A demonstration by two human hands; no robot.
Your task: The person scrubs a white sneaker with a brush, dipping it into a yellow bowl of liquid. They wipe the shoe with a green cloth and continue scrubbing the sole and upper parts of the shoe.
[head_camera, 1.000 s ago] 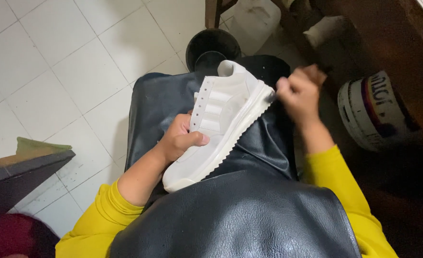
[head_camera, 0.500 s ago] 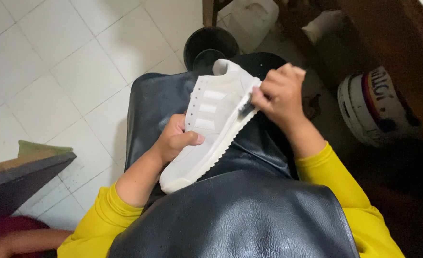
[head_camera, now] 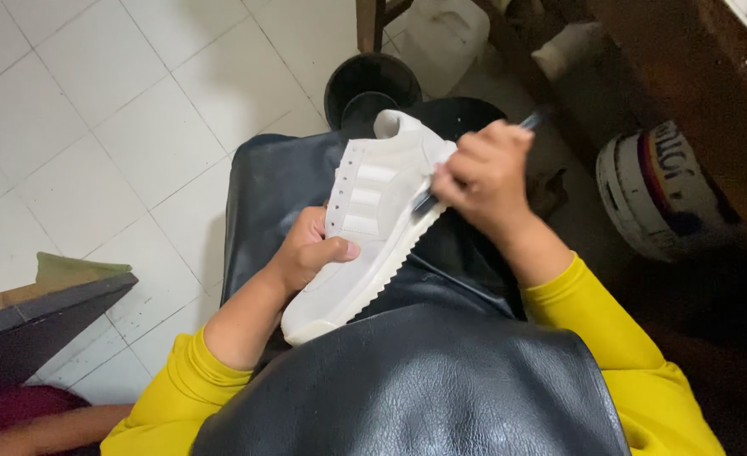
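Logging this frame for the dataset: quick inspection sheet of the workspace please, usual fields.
Surface: black leather apron over the person's lap; the shoe rests on it.
Job's things: white sneaker, sole edge facing right; thin dark tool, tip at the sole edge.
Clutter: white bucket on its side at right; black round container ahead; white jug beyond it.
Hands: left hand grips the sneaker's side; right hand closed on the tool.
Cables: nothing seen.
Surroundings: white tiled floor; dark wooden furniture at right; dark board at left; another person's arm at bottom left.
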